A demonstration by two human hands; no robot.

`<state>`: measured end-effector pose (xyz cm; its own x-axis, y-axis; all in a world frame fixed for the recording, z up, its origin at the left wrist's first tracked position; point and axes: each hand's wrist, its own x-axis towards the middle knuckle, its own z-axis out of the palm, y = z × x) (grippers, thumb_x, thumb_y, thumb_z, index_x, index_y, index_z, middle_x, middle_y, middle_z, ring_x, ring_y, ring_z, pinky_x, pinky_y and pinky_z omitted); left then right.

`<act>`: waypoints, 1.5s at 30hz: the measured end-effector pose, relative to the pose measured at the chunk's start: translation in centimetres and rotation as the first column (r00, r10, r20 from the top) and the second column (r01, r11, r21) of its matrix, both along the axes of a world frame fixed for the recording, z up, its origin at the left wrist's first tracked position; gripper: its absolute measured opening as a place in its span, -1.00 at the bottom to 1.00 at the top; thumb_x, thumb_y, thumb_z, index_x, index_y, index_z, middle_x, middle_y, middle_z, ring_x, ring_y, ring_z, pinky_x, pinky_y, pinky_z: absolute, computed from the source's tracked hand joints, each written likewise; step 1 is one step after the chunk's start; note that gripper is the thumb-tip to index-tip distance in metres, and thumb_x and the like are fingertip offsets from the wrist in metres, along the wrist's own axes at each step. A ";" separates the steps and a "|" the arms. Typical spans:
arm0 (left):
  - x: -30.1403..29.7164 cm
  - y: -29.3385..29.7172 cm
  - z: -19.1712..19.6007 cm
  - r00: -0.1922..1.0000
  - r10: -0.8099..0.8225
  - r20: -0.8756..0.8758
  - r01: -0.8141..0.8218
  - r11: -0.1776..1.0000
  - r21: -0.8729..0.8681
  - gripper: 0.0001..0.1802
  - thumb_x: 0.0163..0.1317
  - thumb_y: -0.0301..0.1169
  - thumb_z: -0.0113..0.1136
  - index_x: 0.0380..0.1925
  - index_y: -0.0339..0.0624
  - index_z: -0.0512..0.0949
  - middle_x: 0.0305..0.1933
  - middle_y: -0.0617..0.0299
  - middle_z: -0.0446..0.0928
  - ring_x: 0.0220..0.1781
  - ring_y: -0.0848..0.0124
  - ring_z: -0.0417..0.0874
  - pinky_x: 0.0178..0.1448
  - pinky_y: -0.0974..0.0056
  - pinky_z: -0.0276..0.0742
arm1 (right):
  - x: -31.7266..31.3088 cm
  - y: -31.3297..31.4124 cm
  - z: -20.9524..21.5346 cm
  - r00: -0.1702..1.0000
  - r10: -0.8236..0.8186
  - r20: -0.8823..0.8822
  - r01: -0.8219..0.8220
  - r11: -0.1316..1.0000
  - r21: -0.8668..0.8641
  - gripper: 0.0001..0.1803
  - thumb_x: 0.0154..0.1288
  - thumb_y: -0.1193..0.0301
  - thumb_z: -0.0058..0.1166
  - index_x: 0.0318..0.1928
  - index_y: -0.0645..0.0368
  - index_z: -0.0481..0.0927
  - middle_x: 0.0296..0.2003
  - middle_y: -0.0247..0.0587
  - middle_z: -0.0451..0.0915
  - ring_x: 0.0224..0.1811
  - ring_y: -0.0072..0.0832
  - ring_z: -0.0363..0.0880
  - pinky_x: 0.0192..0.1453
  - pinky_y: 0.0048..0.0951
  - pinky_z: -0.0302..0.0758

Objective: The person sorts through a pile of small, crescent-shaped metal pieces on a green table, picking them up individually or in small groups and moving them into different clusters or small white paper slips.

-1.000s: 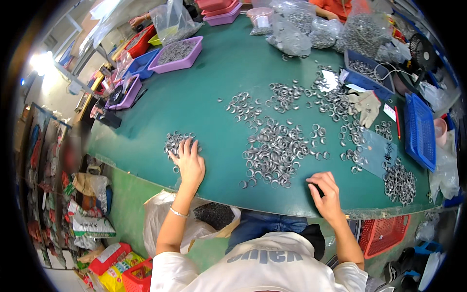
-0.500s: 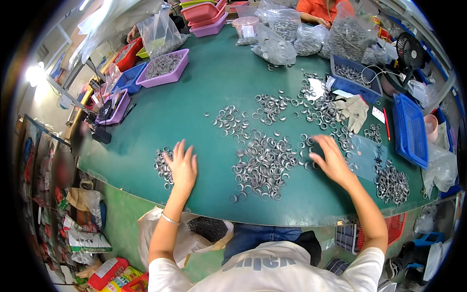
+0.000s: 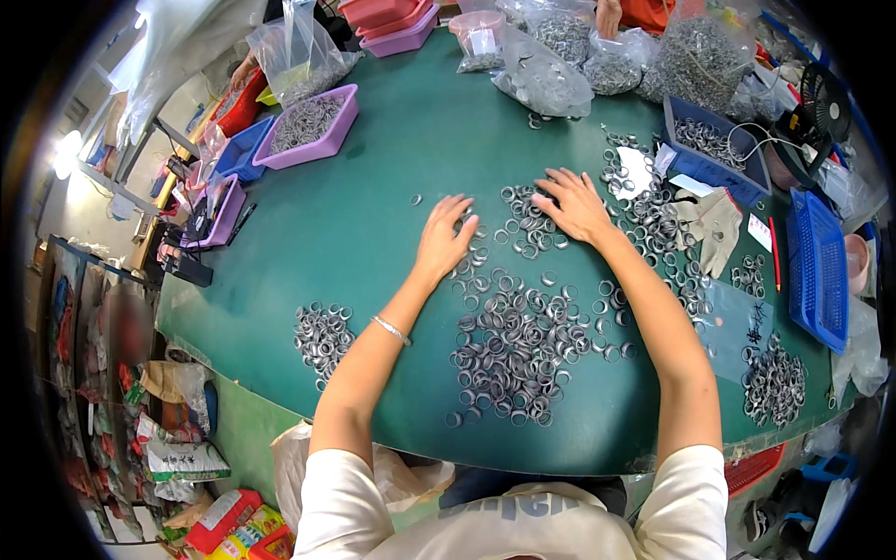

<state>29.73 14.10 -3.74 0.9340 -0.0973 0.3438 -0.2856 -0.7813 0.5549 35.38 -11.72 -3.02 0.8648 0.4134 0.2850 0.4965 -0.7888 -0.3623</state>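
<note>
Many small grey metal rings (image 3: 518,345) lie in a large pile on the green table in front of me. My left hand (image 3: 446,238) rests palm down, fingers outstretched, over a few rings left of the far cluster. My right hand (image 3: 574,207) is likewise spread, its fingertips on the far cluster of rings (image 3: 532,229). What lies under the palms is hidden. A smaller heap of rings (image 3: 322,341) sits beside my left forearm, and another heap (image 3: 775,383) is at the far right. Scattered rings (image 3: 663,224) spread to the right of my right hand.
Purple tray (image 3: 313,126) with metal parts stands at the back left. On the right are a blue bin (image 3: 714,149), a work glove (image 3: 714,224), a red pencil (image 3: 775,252) and blue baskets (image 3: 817,271). Filled plastic bags (image 3: 546,79) line the far edge, near another person's hand (image 3: 609,17).
Both hands have reached forward: the left from the small left heap to the far middle, the right farther up and left. The view has shifted slightly. The other person's hand has moved.
</note>
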 end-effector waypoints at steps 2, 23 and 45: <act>0.1 -1.6 0.8 0.980 -0.197 -0.007 0.197 0.979 -0.058 -0.57 0.27 -0.22 0.05 0.07 -0.21 0.48 0.21 0.01 0.42 0.33 0.05 0.31 0.39 0.09 0.18 | -0.7 0.7 0.1 0.993 0.091 -0.078 -0.089 0.996 0.029 -0.32 0.31 -0.13 -0.21 0.22 0.10 0.40 0.27 -0.11 0.32 0.40 -0.14 0.12 0.44 0.10 -0.09; 4.0 3.6 -1.5 0.959 0.270 0.089 -0.271 0.963 0.000 -0.52 0.23 -0.47 0.03 0.18 -0.28 0.34 0.21 -0.13 0.38 0.27 0.01 0.38 0.35 0.13 0.26 | -0.1 1.4 1.2 0.967 0.256 0.005 -0.239 0.897 0.371 -0.61 0.21 0.32 0.11 0.05 0.12 0.53 0.04 -0.13 0.44 0.12 -0.18 0.33 0.23 -0.24 0.26; -6.4 -6.8 5.0 0.824 -0.542 -0.167 0.526 0.840 -0.133 -0.66 0.24 -0.63 -0.09 0.01 -0.30 0.49 0.13 -0.07 0.48 0.21 0.03 0.46 0.30 0.16 0.33 | -21.2 -22.7 10.6 0.885 -0.464 -0.031 0.455 0.852 0.258 -0.90 0.16 0.52 0.08 -0.34 0.33 0.55 -0.39 -0.01 0.57 -0.29 -0.12 0.56 -0.13 -0.25 0.46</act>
